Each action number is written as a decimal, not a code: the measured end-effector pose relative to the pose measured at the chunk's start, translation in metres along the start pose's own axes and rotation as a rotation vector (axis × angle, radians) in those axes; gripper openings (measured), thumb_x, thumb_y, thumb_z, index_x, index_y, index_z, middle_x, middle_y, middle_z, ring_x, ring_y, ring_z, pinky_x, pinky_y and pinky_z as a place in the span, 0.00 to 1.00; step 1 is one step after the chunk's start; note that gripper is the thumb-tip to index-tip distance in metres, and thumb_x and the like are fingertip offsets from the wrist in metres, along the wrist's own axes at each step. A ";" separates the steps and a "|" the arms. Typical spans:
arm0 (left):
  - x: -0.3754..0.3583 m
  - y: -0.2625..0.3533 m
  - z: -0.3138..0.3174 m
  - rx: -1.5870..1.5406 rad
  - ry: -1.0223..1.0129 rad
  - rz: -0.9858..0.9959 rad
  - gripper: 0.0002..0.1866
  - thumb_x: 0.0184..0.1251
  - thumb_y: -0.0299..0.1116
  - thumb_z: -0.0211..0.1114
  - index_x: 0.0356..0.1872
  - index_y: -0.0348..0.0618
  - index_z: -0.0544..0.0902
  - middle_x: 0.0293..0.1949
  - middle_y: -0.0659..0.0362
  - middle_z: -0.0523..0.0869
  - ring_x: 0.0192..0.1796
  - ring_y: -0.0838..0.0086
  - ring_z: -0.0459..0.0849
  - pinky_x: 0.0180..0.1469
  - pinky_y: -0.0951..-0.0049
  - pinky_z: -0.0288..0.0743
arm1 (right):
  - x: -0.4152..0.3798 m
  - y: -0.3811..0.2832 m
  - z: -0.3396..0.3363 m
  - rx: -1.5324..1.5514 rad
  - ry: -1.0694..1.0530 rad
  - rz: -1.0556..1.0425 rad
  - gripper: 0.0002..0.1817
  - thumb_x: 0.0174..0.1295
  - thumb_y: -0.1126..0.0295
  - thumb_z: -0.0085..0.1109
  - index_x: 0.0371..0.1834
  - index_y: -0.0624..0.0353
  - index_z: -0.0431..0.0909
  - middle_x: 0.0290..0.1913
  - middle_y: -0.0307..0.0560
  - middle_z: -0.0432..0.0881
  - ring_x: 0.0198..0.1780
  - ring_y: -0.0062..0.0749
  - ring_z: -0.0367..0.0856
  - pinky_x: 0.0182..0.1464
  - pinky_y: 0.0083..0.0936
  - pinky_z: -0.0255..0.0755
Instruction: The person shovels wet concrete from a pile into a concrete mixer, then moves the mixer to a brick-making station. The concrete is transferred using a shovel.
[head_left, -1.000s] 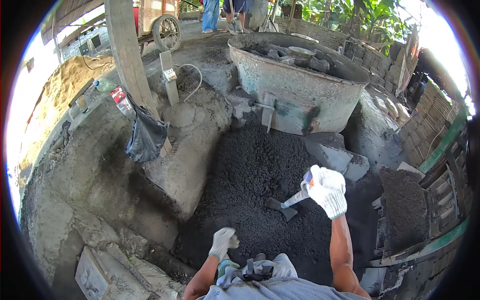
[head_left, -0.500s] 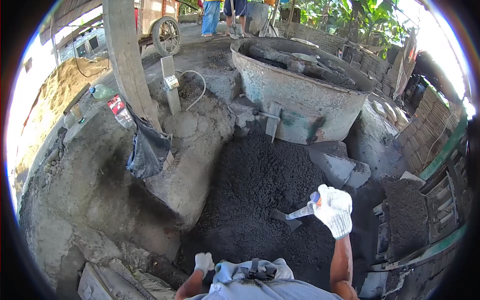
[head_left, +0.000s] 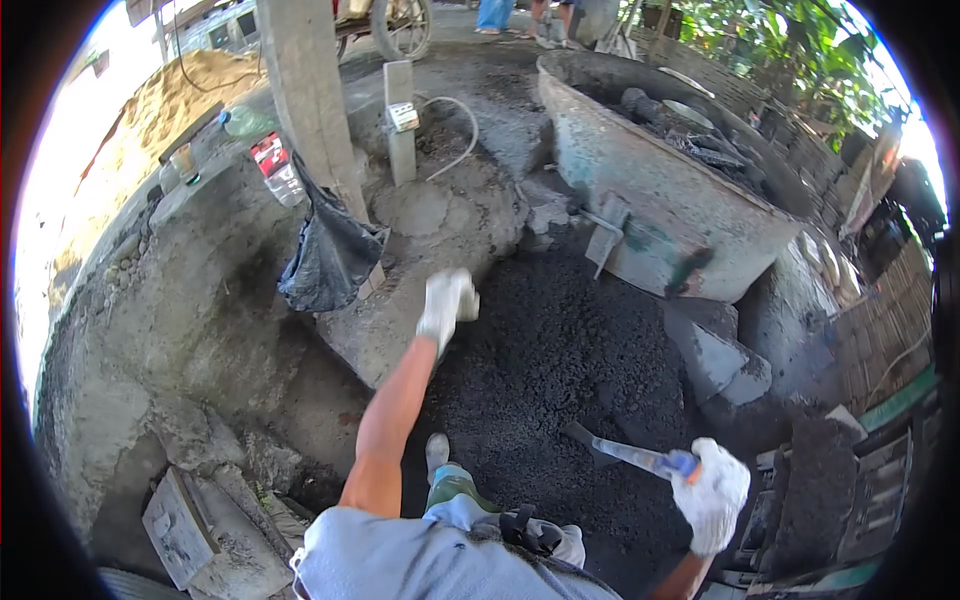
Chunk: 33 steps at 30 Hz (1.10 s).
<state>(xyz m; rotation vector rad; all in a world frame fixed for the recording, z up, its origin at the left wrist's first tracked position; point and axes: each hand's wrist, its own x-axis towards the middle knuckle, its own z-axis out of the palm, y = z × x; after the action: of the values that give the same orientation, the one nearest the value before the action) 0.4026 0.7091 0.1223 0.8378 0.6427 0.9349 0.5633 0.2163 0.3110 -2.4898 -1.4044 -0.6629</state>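
My right hand [head_left: 714,497], in a white knit glove, is closed round the blue and orange handle of a trowel [head_left: 630,454]. The trowel's metal blade points left and rests at the dark, wet, grainy mix [head_left: 560,350] on the ground. My left hand [head_left: 447,305], also gloved, is stretched forward over the left edge of the mix, by the concrete ledge [head_left: 400,300]. Its fingers are curled in, and nothing shows in them. One boot [head_left: 437,452] stands at the near left of the mix.
Ahead stands a large, worn round tub [head_left: 660,190] with dark material inside. A black plastic bag [head_left: 335,250] hangs by a wooden post [head_left: 310,100] at left. Concrete blocks [head_left: 715,360] lie right of the mix. Dark-filled moulds [head_left: 810,490] sit at far right.
My left hand has swung up and forward from beside my body to the ledge. My right hand has drawn back and to the right with the trowel. The view has shifted.
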 end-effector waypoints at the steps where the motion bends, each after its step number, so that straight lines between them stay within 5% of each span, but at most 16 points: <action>1: 0.022 0.044 0.023 0.115 0.070 0.157 0.12 0.67 0.35 0.63 0.23 0.47 0.74 0.17 0.59 0.75 0.17 0.68 0.77 0.19 0.65 0.70 | 0.006 -0.006 -0.003 0.006 0.039 -0.034 0.16 0.44 0.67 0.74 0.36 0.51 0.79 0.27 0.44 0.79 0.31 0.50 0.81 0.37 0.45 0.72; 6: 0.239 0.177 0.017 -0.108 0.344 0.259 0.13 0.69 0.39 0.70 0.39 0.41 0.79 0.26 0.56 0.83 0.19 0.65 0.84 0.22 0.59 0.83 | 0.034 -0.043 0.007 0.019 -0.101 0.131 0.12 0.41 0.73 0.70 0.30 0.54 0.78 0.25 0.51 0.80 0.30 0.56 0.82 0.34 0.48 0.73; 12: 0.358 0.193 -0.027 -0.266 0.246 0.191 0.17 0.69 0.41 0.74 0.46 0.46 0.77 0.27 0.58 0.77 0.21 0.66 0.81 0.24 0.58 0.82 | 0.108 -0.110 0.031 -0.075 -0.089 0.177 0.13 0.41 0.72 0.72 0.30 0.53 0.79 0.24 0.49 0.80 0.30 0.55 0.82 0.33 0.48 0.73; 17: 0.411 0.194 -0.045 -0.447 0.090 0.177 0.19 0.73 0.33 0.70 0.59 0.65 0.75 0.25 0.60 0.78 0.21 0.69 0.80 0.23 0.65 0.81 | 0.157 -0.144 0.048 -0.158 -0.232 0.282 0.12 0.41 0.70 0.72 0.30 0.52 0.81 0.25 0.48 0.81 0.30 0.52 0.82 0.34 0.46 0.73; 22: 0.402 0.203 -0.037 -0.391 0.259 0.132 0.14 0.72 0.36 0.71 0.48 0.40 0.79 0.33 0.54 0.83 0.28 0.62 0.86 0.30 0.61 0.88 | 0.177 -0.154 0.068 -0.199 -0.281 0.278 0.12 0.43 0.68 0.74 0.30 0.52 0.81 0.25 0.47 0.82 0.30 0.49 0.84 0.36 0.43 0.76; 33: 0.409 0.204 -0.050 -0.365 0.173 0.056 0.16 0.69 0.40 0.74 0.41 0.39 0.78 0.34 0.53 0.85 0.31 0.60 0.88 0.33 0.60 0.90 | 0.194 -0.161 0.091 -0.235 -0.290 0.251 0.13 0.42 0.65 0.74 0.30 0.52 0.80 0.26 0.45 0.82 0.30 0.47 0.85 0.36 0.43 0.75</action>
<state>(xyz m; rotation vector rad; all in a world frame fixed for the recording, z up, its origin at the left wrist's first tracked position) 0.4630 1.1543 0.2190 0.4550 0.5757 1.1424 0.5388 0.4835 0.3175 -2.9826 -1.1198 -0.4525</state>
